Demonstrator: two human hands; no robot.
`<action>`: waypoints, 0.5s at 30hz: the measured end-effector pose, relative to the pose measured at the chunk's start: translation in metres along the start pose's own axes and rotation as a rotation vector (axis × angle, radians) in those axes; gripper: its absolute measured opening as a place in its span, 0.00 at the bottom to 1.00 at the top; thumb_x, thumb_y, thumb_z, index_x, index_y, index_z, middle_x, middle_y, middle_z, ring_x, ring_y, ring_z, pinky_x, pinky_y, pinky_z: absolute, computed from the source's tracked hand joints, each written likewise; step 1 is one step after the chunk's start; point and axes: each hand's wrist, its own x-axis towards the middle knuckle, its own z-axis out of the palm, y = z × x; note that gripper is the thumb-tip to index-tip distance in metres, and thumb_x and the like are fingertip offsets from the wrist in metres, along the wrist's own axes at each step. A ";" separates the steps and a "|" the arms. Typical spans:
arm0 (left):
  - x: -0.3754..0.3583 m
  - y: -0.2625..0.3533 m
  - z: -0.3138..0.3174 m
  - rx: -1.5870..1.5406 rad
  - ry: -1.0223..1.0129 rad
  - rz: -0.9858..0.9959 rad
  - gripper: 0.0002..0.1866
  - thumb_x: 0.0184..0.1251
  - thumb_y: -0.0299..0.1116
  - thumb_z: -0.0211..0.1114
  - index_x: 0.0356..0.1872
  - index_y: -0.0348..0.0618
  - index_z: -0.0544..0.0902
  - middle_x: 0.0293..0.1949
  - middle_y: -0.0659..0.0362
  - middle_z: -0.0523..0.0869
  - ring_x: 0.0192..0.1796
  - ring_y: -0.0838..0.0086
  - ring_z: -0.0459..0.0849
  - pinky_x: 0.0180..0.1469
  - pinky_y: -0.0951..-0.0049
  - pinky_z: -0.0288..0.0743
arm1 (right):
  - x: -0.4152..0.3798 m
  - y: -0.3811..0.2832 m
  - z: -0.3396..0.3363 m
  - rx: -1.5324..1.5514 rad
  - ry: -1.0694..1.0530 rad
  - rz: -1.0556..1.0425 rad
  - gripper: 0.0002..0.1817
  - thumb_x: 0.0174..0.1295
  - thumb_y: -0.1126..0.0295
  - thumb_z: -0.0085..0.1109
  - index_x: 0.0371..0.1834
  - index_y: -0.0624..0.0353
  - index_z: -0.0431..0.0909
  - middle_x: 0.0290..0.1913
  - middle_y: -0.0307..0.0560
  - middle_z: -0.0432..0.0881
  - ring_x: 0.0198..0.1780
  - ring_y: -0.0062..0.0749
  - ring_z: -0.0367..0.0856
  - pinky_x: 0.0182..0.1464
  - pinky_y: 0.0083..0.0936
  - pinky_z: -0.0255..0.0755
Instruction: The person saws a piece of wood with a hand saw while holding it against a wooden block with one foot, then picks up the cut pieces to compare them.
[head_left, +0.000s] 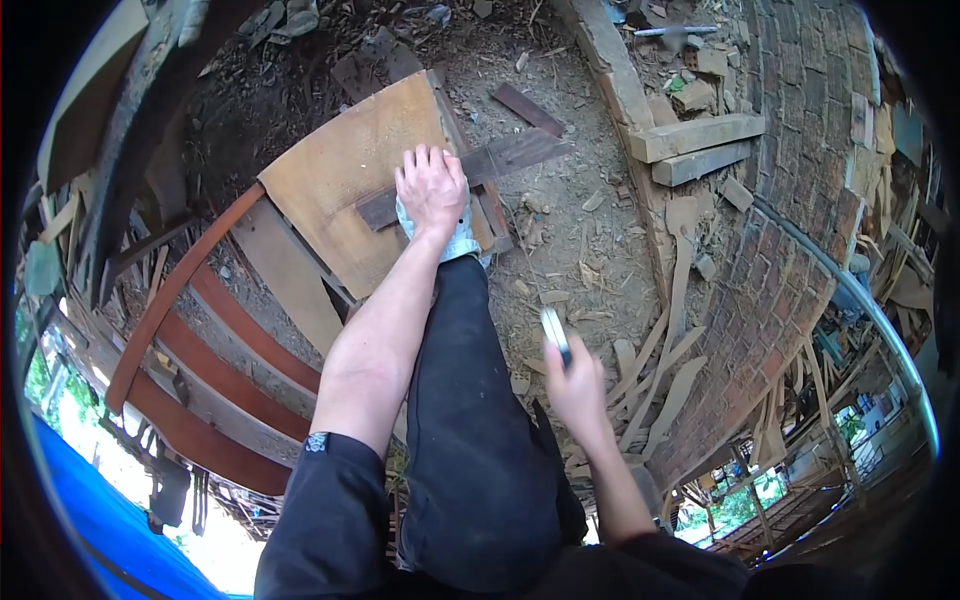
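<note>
My left hand (432,190) presses down on a dark wooden plank (515,152), its fingers close together and bent over the far edge. Under the plank lies a broad tan wooden panel (345,150). A pale bluish shoe or cloth (460,243) shows beneath my wrist, at the end of my black-trousered leg (470,350). To the right, my right hand (578,390) is closed around a small object with a whitish top and dark side (556,335). Its kind is not clear. That hand is held apart from the plank.
A reddish-brown slatted wooden frame (235,370) joins the panel at left. Two short beams (700,140) lie on a timber at right, beside a brick surface (765,300). Wood offcuts (670,385) and debris cover the dirt ground (570,240). A blue tarp (110,520) hangs lower left.
</note>
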 end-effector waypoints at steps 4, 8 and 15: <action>-0.003 -0.006 0.004 -0.017 0.007 0.010 0.13 0.77 0.39 0.60 0.38 0.43 0.88 0.45 0.54 0.86 0.54 0.56 0.83 0.55 0.50 0.76 | 0.150 -0.051 0.049 0.036 0.092 -0.092 0.33 0.82 0.41 0.52 0.46 0.68 0.83 0.34 0.73 0.87 0.45 0.75 0.88 0.46 0.59 0.79; 0.002 -0.004 0.002 -0.045 -0.031 0.000 0.14 0.78 0.39 0.59 0.39 0.42 0.88 0.47 0.54 0.87 0.55 0.55 0.83 0.54 0.49 0.76 | 0.057 -0.012 0.027 0.094 0.057 -0.057 0.28 0.81 0.46 0.57 0.49 0.66 0.84 0.33 0.69 0.87 0.42 0.72 0.89 0.45 0.57 0.80; 0.002 -0.004 0.001 -0.027 0.037 0.026 0.14 0.77 0.39 0.59 0.37 0.42 0.88 0.44 0.52 0.87 0.53 0.55 0.84 0.54 0.51 0.77 | 0.049 -0.007 0.015 0.079 0.063 -0.040 0.25 0.79 0.49 0.62 0.45 0.66 0.84 0.29 0.66 0.86 0.35 0.68 0.89 0.39 0.54 0.79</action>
